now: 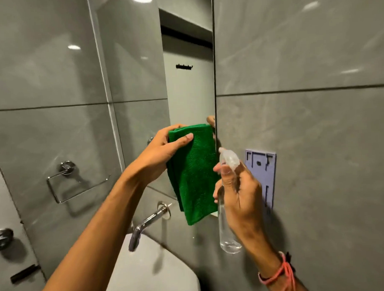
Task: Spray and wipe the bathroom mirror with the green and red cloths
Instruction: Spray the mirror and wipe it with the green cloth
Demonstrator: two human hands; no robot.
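At the mirror's lower right corner, your left hand is closed on the folded green cloth, thumb pressed across its top edge, most of the cloth hanging loose against the glass. Your right hand is wrapped round the clear spray bottle, a finger up at the nozzle head; whether the trigger is being squeezed, you cannot tell from here. Red cloth: not in view.

Risks, as judged from this position:
- Nozzle sits just beside the cloth and the mirror's edge. A squirt now would likely soak the cloth or mist the grey wall tile and the purple wall bracket rather than the glass.
- Cloth held only by its top fold. A slack pinch lets it slide toward the basin and tap below.
- Bottle looks wet-slick and nearly empty; a one-hand grip could slip.
- Only the corner is covered; the upper glass may get missed.
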